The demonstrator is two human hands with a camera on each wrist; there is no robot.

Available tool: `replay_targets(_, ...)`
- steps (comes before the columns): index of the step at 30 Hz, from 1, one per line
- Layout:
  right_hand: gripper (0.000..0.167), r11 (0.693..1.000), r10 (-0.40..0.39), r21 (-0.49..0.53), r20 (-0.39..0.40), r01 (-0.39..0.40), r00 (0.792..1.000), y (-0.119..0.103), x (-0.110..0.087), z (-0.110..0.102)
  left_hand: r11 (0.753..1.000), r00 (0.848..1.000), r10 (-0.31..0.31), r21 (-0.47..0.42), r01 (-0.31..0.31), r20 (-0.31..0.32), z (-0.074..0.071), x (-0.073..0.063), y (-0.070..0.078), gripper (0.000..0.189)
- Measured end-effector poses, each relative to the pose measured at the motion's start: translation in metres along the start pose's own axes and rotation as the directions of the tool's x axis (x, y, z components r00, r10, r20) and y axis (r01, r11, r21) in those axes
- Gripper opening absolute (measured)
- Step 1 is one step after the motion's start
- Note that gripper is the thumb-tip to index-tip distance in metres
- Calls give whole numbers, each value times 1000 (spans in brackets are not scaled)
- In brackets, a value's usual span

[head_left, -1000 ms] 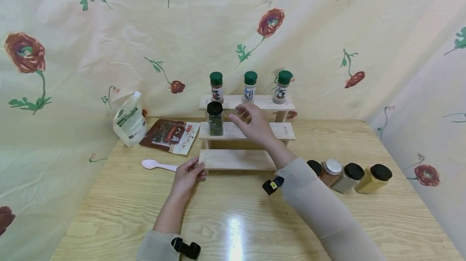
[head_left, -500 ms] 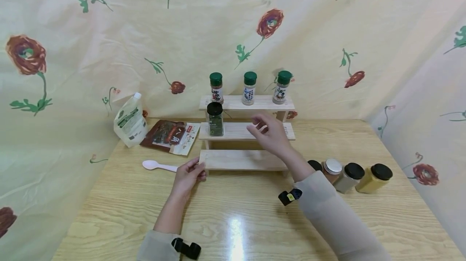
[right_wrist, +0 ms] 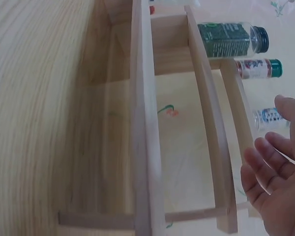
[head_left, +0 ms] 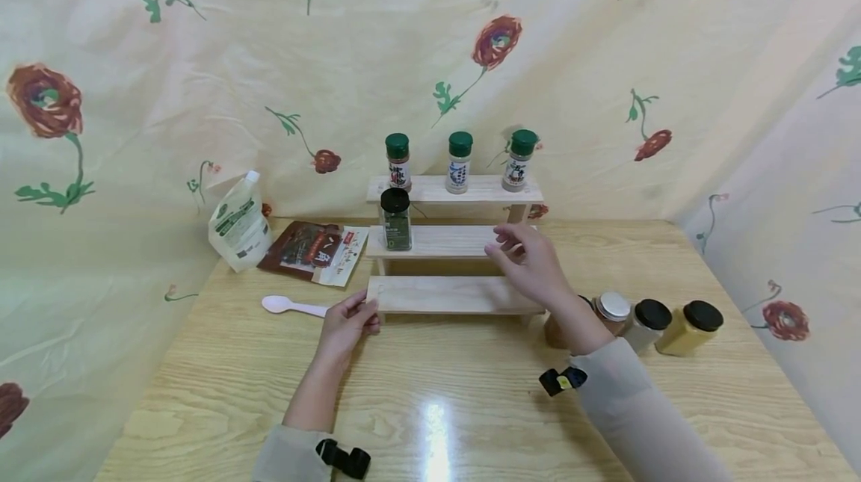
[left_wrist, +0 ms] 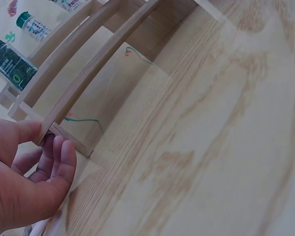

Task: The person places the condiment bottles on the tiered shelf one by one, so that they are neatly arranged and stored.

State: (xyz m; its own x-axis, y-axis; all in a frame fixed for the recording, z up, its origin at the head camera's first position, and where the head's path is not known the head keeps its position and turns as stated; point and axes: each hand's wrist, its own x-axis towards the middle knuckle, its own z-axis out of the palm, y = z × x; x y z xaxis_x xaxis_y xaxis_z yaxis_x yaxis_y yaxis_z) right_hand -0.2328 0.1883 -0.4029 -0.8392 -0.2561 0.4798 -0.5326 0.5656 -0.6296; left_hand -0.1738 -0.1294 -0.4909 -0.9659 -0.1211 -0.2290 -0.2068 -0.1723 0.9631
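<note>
A three-tier wooden spice rack stands on the table. My left hand pinches the left end of its lowest shelf, thumb on top and fingers curled beneath, as the left wrist view shows. My right hand hovers over the right part of the middle shelf, fingers loosely bent and holding nothing. On that shelf's left end stands a black-capped jar of green dried herbs. Along the top shelf are three green-capped shakers: one on the left, one in the middle and one on the right.
Several spice jars line the table right of the rack, among them a silver-lidded jar and a yellow one; my right forearm partly covers the nearest. At left lie a white spoon, a brown spice packet and a spouted pouch.
My right hand has moved away from the herb jar, rightward and slightly toward me, over the middle shelf. The jar stays put, and my left hand keeps its hold on the rack.
</note>
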Motion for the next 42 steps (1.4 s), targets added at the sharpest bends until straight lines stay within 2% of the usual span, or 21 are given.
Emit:
replay_targets(12, 28, 997, 31, -62, -51, -35, 998, 14, -18, -22, 1000, 1000, -8, 4, 8, 2, 0, 0, 1, 47)
replay_targets(22, 26, 991, 7, -132, -56, -14, 998, 25, -31, -48, 1000, 1000, -16, -1, 16, 13, -1, 0, 1, 47)
replay_targets(29, 29, 983, 61, -175, 7, -59, 998, 33, -43, -70, 1000, 1000, -18, -1, 18, 7, 0, -1, 1, 47)
replay_targets(36, 28, 978, 35, -207, 78, -19, 996, 43, -57, -87, 1000, 1000, -24, -7, 24, 1, 0, -1, 2, 46)
replay_targets(42, 31, 975, 68, -218, 102, -44, 992, 47, -66, -95, 1000, 1000, -27, -4, 27, -5, 0, -1, 1, 45)
